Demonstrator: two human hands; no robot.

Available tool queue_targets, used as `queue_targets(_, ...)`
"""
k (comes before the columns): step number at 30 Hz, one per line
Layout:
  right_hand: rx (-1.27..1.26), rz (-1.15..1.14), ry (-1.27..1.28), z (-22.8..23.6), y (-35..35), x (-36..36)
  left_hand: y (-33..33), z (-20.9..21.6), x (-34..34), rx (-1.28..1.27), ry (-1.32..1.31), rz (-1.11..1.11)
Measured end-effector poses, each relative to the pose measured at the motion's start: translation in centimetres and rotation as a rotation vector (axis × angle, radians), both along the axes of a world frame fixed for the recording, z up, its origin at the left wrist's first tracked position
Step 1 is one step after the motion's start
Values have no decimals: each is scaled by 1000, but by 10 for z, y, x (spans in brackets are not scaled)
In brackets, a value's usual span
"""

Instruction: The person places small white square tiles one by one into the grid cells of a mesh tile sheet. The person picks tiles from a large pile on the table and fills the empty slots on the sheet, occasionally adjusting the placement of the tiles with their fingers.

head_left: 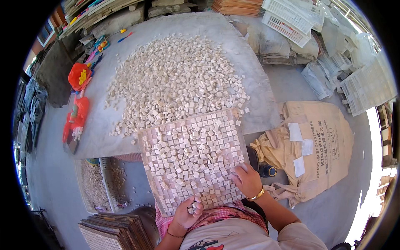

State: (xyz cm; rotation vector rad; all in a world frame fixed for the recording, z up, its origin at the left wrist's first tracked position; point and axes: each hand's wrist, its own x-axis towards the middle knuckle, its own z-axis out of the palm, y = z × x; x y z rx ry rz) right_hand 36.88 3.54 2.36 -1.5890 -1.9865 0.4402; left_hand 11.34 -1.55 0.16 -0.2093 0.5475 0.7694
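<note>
Head cam: L hand (184,216) curled on a few tiles (193,207) at tray's (242,137) near edge; R hand (249,182) at right edge — finger gap unclear — w/ loose tiles (195,156) up-left of it, mid-tray.

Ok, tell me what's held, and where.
Left hand: several small cubes, in a curled grip. Right hand, at the gridded tray: any hold cannot be told.

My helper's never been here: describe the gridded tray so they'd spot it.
Find the grey table heaped with pale cubes. The gridded tray overlaps its near edge, beneath the right hand. Unlike the stacked panels lower left, it carries loose cubes.
</note>
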Motion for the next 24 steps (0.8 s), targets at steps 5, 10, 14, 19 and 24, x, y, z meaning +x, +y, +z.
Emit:
queue_targets(5, -7, 216, -33, -9, -17, 0, 3, 6, 8, -34, 171, -24)
queue_targets(10, -89, 279, 23, -9, -7, 0, 6, 15, 11, 47, 200, -54)
queue_targets(14, 64, 227, -28, 3, 25, -14, 1, 5, 7, 28, -113, -53)
queue_targets(19, 50, 338, -99, -1, 44, -27, 0, 7, 7, 81, -105, -95)
queue_targets(24, -21, 353, -129, 12, 37, -4, -4, -3, -1, 64, -48, -44)
